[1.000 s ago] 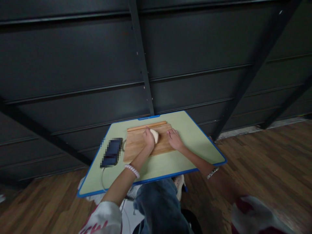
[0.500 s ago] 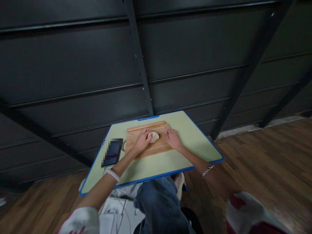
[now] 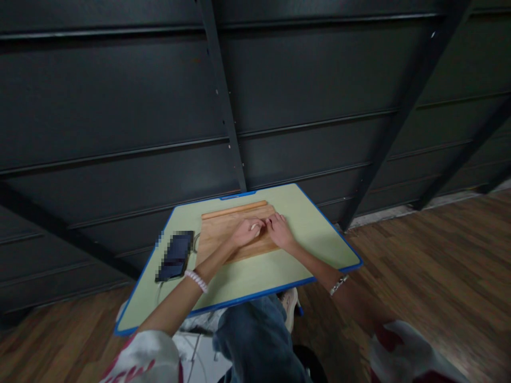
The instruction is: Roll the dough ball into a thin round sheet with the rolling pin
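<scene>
My left hand (image 3: 245, 232) is curled over a piece of pale dough (image 3: 254, 227) above the middle of a wooden board (image 3: 217, 234). Only a small bit of the dough shows between the thumb and fingers; the rest is hidden. Close by on its right, my right hand (image 3: 279, 230) has its fingers bent and pressed together, their tips meeting those of the left. Whatever lies between the right fingertips is too small to make out. A thin wooden rolling pin (image 3: 233, 209) rests along the board's far edge.
The board lies on a small pale green table (image 3: 315, 239) with a blue rim. A phone (image 3: 175, 256) with a cable sits left of the board. A dark panelled wall (image 3: 311, 80) rises behind the table, and my knee (image 3: 255, 335) is under the near edge.
My right hand has moved left, from resting on the board to meeting my left hand. The dough, round and mostly visible before, is now largely covered by the left fingers.
</scene>
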Motion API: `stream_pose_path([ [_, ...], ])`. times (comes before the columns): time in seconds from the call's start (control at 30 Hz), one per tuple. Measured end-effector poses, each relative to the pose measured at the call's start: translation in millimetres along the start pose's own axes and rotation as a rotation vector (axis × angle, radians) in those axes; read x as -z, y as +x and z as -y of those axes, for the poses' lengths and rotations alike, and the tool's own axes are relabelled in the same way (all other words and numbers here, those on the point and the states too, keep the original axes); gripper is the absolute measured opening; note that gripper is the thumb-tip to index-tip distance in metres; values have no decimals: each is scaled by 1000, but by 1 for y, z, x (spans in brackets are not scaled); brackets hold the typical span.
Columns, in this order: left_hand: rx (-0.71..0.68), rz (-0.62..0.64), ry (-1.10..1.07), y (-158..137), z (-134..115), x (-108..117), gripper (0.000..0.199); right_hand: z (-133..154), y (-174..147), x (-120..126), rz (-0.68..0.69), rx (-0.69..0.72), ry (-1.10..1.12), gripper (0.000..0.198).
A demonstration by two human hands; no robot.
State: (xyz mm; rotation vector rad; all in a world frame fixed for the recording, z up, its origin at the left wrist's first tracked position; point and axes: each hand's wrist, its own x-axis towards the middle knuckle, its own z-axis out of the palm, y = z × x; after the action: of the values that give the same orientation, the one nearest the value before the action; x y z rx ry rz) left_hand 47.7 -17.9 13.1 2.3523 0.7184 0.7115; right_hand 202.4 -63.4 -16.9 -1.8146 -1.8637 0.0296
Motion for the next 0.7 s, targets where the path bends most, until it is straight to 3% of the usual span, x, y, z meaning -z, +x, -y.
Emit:
stream_pose_path([
  [0.27,37,-182,77,2,-3,-26,47,-3,2,-4,-1,1,8,27],
  [0.37,158,-318,-45,14,7,-31,49,-1,0,-4,6,24,-21,28],
  [0.57,529,-790,-422,33,25,-28,51,9,-6,1,-1,56,-129,25],
  [0.63,594,-855,-481,34,26,-24,49,12,-7,2,5,54,-141,23],
  [0.7,585,-816,-517,31,25,-22,48,13,-7,3,6,45,-144,23],
])
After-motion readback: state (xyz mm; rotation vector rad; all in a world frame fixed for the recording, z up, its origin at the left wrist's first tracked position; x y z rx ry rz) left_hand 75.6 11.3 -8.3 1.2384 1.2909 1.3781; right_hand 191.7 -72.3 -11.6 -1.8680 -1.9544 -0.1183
